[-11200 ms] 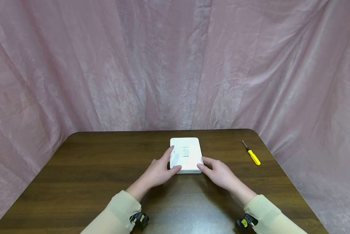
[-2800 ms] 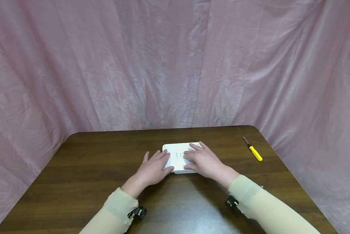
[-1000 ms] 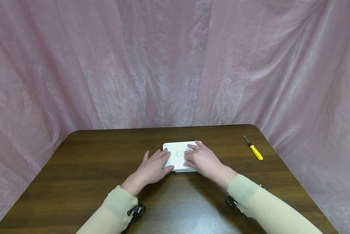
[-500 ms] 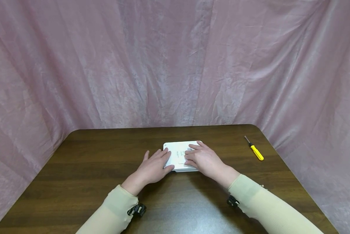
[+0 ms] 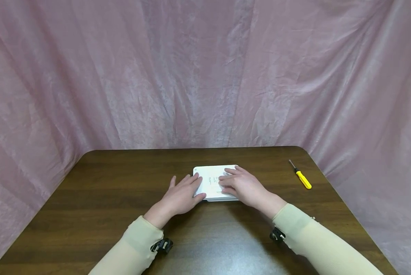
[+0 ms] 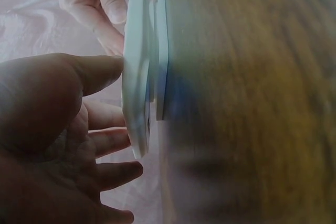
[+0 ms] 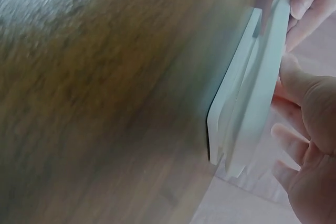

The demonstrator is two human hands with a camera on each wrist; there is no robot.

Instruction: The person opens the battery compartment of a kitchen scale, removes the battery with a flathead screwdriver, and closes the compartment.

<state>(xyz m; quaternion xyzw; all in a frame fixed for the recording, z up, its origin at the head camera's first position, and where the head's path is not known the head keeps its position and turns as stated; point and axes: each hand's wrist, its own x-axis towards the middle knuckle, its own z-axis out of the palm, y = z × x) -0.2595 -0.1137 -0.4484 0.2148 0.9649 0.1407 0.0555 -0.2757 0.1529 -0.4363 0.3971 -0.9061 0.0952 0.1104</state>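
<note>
A flat white device [image 5: 209, 187] with small printed text on its upper face lies lengthwise across the table. From the side it shows two layers: a thicker upper slab [image 6: 136, 72] over a thinner plate [image 6: 162, 51], with a narrow gap between. My left hand [image 5: 181, 196] rests on its left end, fingers spread and thumb near the front edge. On the right part lies my right hand [image 5: 245, 187], its fingertips touching the top and covering some of the print. In the right wrist view, the fingers of my right hand [image 7: 315, 124] meet the slab's face.
A screwdriver [image 5: 303, 179] with a yellow handle lies near the table's right edge. The dark wooden table [image 5: 88, 198] ends at a pink curtain [image 5: 191, 76] behind it. Each sleeve carries a small black wrist camera [image 5: 162, 245].
Since the oldest frame, the white device has turned a quarter turn, and both hands have moved from its side edges onto its top. Over the last second the hands barely move.
</note>
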